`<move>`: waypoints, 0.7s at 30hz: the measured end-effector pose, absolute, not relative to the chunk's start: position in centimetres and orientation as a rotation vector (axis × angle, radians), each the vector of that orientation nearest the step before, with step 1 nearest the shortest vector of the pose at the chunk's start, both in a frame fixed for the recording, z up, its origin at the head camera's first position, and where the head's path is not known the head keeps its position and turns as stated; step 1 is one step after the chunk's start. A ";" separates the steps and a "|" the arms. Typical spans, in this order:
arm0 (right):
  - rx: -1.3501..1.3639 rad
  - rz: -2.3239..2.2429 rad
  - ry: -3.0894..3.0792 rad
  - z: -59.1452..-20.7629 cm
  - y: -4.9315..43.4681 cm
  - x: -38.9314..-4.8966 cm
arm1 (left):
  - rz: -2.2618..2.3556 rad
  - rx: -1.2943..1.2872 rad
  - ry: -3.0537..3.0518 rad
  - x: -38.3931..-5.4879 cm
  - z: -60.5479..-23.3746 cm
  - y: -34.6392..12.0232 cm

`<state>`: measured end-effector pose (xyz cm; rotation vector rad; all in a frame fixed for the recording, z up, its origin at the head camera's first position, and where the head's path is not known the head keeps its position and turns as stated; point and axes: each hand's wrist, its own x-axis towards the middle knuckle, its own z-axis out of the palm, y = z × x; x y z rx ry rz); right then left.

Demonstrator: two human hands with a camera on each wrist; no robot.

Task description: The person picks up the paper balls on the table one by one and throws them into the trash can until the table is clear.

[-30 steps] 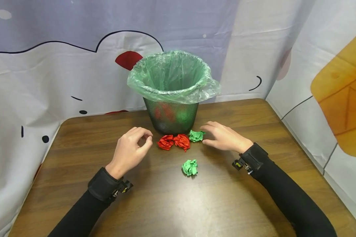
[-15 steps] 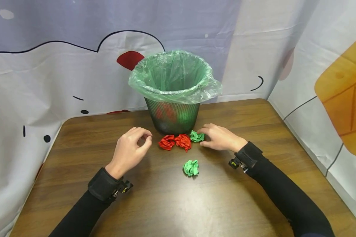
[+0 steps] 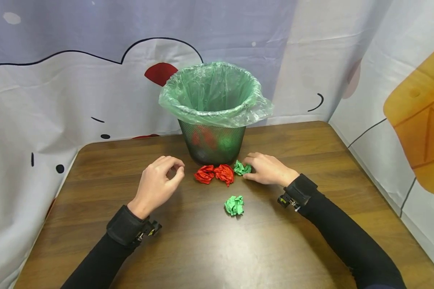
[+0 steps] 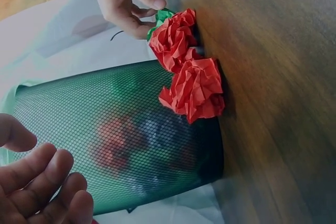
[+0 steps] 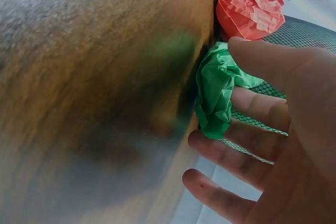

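Red balls on table: two; green balls: two, right grip clasping one; left grip released.

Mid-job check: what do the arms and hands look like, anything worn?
The left hand and right hand are bare. The long sleeves are black and close-fitting; each ends at a wide black wristband with a small dark device showing a yellow mark.

You can read no text, label, brand or number here; the small yellow marks on your wrist cameras are too tiny for you to make out.
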<state>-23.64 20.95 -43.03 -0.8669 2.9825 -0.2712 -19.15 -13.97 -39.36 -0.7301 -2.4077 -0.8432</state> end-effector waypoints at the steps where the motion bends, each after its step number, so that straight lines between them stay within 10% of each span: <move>1: -0.873 -0.271 2.987 -43.1 21.0 -23.7 | -0.844 -0.729 -2.412 -19.1 -39.4 -14.0; 21: -0.880 -0.395 2.998 -42.8 22.7 -22.7 | -0.853 -0.741 -2.420 -19.0 -40.1 -13.9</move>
